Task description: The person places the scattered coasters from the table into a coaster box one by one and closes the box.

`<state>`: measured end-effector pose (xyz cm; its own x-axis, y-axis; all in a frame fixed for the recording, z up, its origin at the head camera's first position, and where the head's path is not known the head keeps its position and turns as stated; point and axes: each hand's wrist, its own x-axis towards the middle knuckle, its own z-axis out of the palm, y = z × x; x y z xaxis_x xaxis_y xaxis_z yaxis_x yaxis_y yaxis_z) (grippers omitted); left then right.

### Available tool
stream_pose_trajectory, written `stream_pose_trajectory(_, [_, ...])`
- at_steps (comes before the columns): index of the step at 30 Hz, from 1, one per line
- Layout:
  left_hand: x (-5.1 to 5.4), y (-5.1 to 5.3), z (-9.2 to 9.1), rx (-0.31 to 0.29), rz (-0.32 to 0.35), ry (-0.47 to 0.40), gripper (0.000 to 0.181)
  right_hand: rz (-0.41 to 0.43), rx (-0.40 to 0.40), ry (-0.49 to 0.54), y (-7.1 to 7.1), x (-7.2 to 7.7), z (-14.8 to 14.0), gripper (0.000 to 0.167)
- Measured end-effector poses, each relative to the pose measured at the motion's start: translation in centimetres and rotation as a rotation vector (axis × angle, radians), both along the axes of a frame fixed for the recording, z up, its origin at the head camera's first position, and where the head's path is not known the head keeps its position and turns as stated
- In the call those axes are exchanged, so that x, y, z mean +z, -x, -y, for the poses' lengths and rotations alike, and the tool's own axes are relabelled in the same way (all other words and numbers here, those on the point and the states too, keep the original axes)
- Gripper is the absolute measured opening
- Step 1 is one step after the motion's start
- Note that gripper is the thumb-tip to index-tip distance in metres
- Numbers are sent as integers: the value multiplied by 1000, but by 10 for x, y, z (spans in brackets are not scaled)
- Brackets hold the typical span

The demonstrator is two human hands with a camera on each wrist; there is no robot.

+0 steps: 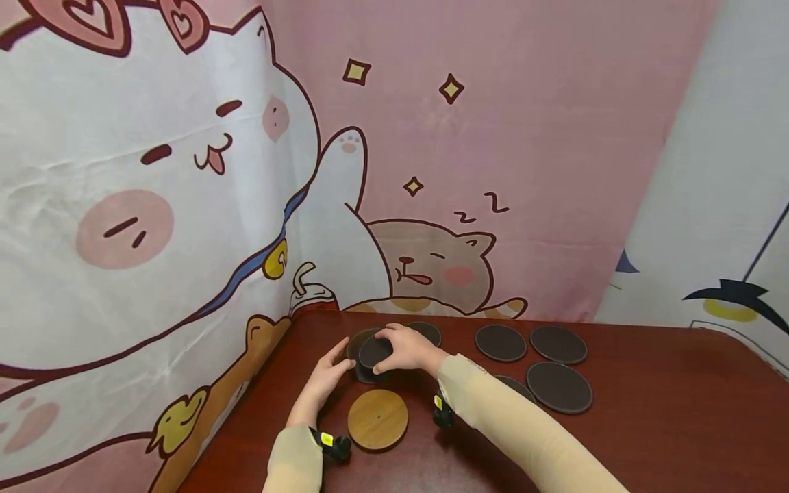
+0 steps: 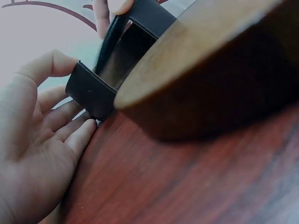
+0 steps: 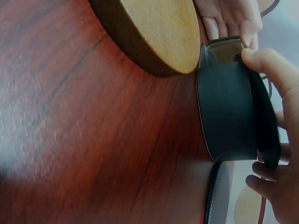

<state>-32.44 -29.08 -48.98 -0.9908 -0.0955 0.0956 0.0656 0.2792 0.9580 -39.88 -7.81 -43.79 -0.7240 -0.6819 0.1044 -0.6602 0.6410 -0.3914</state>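
Observation:
A round black coaster [image 1: 373, 351] is tilted at the top of a black round coaster holder [image 1: 366, 375]. My right hand [image 1: 408, 348] grips this coaster by its edges, thumb on the near side. My left hand [image 1: 325, 380] holds the holder's left side. In the left wrist view, fingertips touch the rim and lower side of the holder [image 2: 88, 91]. The right wrist view shows the coaster [image 3: 267, 123] leaning against the holder's open top. A thick round wooden disc [image 1: 378, 419] lies in front of the holder.
Several more black coasters lie on the reddish-brown table [image 1: 647, 411]: one behind my right hand [image 1: 427, 333], others to the right [image 1: 501, 342], one partly hidden by my right sleeve [image 1: 514, 387]. A cartoon-printed cloth [image 1: 524, 137] hangs behind the table.

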Motion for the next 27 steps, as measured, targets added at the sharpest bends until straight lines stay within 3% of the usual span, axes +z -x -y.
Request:
stream_pose_trajectory(20, [2,3,-5,8,8,20,66,-50,-37,-103,-10,-11,2,77])
stream_pose_trajectory(27, [-1,2,0,14,5,18,65,-14,5,-44,-8,-10,-8,71])
